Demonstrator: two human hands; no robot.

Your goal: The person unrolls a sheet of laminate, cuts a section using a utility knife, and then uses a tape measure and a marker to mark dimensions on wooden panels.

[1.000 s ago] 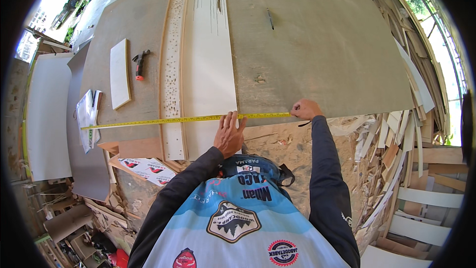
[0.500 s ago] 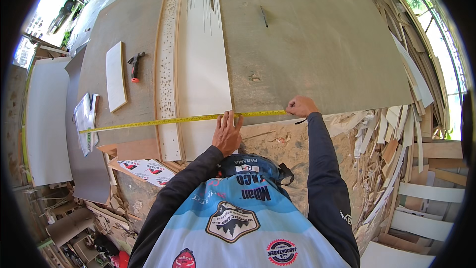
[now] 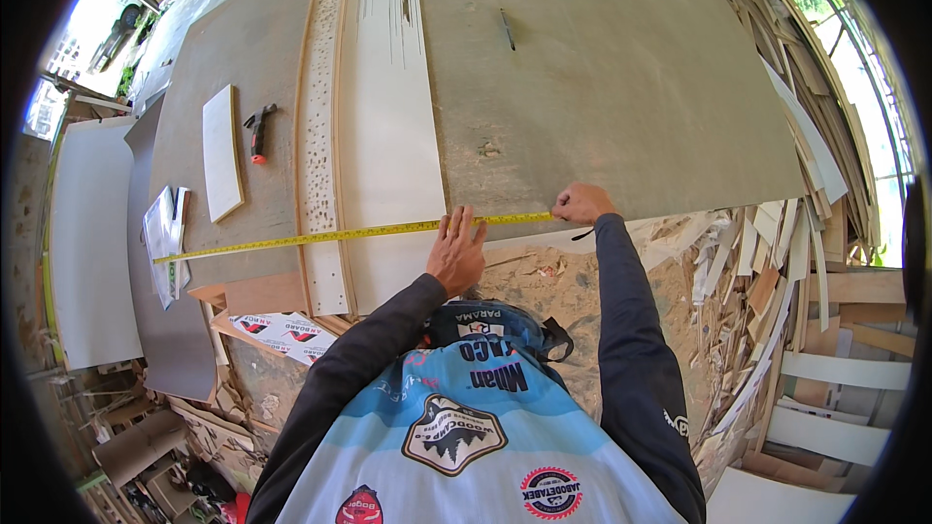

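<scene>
Large grey-brown sheet is filling most of the work area. Long white panel is lying across it, its near end sticking out past the sheet's near edge. Pocked strip, dotted with small holes, is running along the panel's left side. Yellow tape measure blade is stretching sideways near the sheet's near edge, crossing strip and panel; its left end is reaching over the clear plastic packet. Small white board is resting left of the strip. Clear plastic packet is sitting at the sheet's left edge. Left hand is lying over the blade at the panel's right edge, fingers extended, not gripping; can't tell if pressing. Right hand is pinching the blade's right end, fingers curled closed. Claw hammer is lying between small board and strip. Dark pen is lying on the sheet, well apart from both hands.
</scene>
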